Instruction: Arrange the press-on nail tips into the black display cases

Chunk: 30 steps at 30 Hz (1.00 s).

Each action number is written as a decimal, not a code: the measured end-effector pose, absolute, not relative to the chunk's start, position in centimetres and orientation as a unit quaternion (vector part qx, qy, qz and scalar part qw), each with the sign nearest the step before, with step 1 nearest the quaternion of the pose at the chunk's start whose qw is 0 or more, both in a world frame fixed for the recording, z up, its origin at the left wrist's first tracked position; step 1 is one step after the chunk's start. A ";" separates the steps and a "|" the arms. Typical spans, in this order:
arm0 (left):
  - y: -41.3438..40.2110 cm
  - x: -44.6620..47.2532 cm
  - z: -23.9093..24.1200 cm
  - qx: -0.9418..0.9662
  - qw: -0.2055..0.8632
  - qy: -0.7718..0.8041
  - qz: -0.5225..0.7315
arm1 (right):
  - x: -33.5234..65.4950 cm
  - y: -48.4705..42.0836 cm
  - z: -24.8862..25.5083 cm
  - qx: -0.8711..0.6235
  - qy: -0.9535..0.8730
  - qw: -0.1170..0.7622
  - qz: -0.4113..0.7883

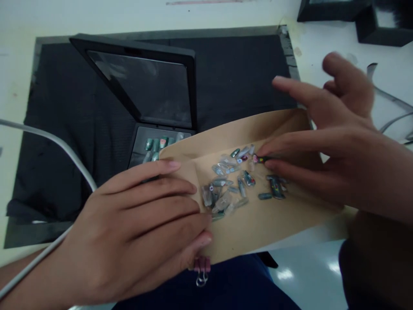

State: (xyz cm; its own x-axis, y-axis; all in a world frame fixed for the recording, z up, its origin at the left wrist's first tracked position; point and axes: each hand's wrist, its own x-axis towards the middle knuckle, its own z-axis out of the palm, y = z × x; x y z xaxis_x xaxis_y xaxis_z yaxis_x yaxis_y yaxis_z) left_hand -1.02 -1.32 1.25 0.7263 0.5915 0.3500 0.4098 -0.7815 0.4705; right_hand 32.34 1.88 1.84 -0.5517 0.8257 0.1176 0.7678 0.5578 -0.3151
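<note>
Gently now — such a small thing wants a soft pinch. The right hand (351, 150) has the dark nail piece (260, 159) between two fingertips, inside the paper tray (258, 224), with the other fingers spread. The left hand (138, 228) lies nearly flat on the tray's left end — any grip is hidden.

I see the paper tray (290, 215) at centre front, loose nails (248, 178) inside it. The left hand (132, 228) lies over its left end, a clip (202, 263) just below on the near edge. The right hand (342, 137) reaches in from the right, one nail (256, 159) between thumb and finger. Behind, to my left, a case (191, 90) sits on cloth (238, 77), further nails (155, 144) in its base. Boxes (383, 26) stand far right.
</note>
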 end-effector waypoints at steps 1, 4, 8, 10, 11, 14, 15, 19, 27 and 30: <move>-1.3 -1.0 1.3 0.910 0.184 0.277 0.247 | 32.1 1.9 1.9 -0.452 -0.876 0.126 0.114; -1.1 -1.0 1.3 0.915 0.184 0.265 0.243 | 31.7 2.0 1.7 -0.448 -0.878 0.132 0.105; -0.9 -1.0 1.4 0.920 0.183 0.250 0.242 | 31.5 1.8 1.2 -0.456 -0.875 0.122 0.106; -0.8 -0.9 1.5 0.919 0.183 0.245 0.250 | 31.4 1.7 1.0 -0.458 -0.875 0.114 0.108; -0.8 -0.9 1.5 0.918 0.184 0.245 0.252 | 31.4 1.6 0.9 -0.458 -0.875 0.111 0.109; -0.9 -0.9 1.4 0.916 0.186 0.250 0.251 | 31.4 1.5 0.7 -0.457 -0.875 0.113 0.110; -0.9 -0.9 1.3 0.916 0.186 0.250 0.252 | 31.5 1.5 0.7 -0.455 -0.876 0.115 0.110; -1.0 -1.0 1.1 0.916 0.186 0.244 0.256 | 31.6 1.7 0.9 -0.448 -0.880 0.110 0.110; -1.0 -1.2 1.1 0.916 0.188 0.244 0.256 | 31.7 1.5 0.7 -0.456 -0.878 0.108 0.095; -1.0 -1.2 1.1 0.918 0.189 0.234 0.258 | 32.0 1.5 0.7 -0.448 -0.881 0.114 0.103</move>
